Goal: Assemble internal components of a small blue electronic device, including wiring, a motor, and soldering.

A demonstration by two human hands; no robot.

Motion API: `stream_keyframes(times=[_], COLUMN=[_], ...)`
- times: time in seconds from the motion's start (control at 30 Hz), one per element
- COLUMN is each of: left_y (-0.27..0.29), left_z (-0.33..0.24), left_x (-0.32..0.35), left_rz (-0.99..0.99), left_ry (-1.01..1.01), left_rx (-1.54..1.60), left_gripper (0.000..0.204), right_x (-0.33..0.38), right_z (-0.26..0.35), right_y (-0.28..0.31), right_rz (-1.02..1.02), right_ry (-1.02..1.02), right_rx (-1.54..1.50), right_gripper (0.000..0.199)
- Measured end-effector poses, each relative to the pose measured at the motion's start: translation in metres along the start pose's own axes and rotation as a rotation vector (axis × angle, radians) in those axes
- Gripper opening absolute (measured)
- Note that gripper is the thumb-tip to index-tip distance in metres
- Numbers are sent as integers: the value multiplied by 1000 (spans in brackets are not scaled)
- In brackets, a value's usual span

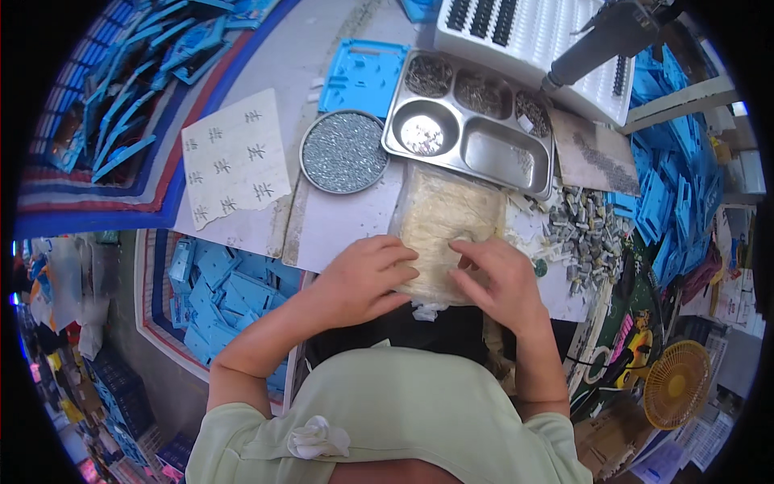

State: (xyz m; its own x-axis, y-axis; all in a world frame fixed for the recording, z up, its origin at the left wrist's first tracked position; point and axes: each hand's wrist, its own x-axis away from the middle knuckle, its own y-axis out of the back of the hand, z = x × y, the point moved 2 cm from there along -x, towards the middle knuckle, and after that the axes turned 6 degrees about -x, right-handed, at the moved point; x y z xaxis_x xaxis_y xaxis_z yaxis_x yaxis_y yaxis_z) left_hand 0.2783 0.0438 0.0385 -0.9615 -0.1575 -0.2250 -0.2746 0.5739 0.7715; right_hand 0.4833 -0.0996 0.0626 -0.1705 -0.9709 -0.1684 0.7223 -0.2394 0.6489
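A cream-coloured pad wrapped in clear plastic [447, 214] lies at the table's near edge in front of me. My left hand [367, 278] is at its left side, fingers loosely bent and apart, the fingertips over the pad's edge. From the right, my right hand [500, 282] reaches over the pad with a gap between thumb and index finger. A small greyish spot shows by its index fingertip; I cannot make out what it is. Behind the pad sits a metal compartment tray [504, 153] with small metal parts. Left of that is a round dish [344, 152] full of tiny grey pieces.
A blue plastic casing [363, 77] lies behind the dish, a handwritten sheet [236, 157] to its left. Small metal parts [584, 234] are heaped at right. An electric screwdriver [605, 44] hangs over a white tray [532, 40]. Blue casings fill a bin [181, 202] at left.
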Motion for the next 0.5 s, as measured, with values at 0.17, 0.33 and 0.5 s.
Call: stream_keyframes(times=[0.17, 0.33, 0.5], left_y=[32, 98, 179], left_z=[35, 76, 190], left_x=[5, -34, -80], left_rz=[-321, -373, -220], left_ry=[276, 360, 517], left_rx=[15, -155, -364], left_gripper=[25, 11, 23], right_x=[0, 13, 5], right_z=[-21, -33, -32], right_y=[23, 26, 15], right_rz=[-98, -114, 64], right_ry=[-140, -154, -163], right_rx=[15, 33, 18], right_gripper=[25, 23, 28])
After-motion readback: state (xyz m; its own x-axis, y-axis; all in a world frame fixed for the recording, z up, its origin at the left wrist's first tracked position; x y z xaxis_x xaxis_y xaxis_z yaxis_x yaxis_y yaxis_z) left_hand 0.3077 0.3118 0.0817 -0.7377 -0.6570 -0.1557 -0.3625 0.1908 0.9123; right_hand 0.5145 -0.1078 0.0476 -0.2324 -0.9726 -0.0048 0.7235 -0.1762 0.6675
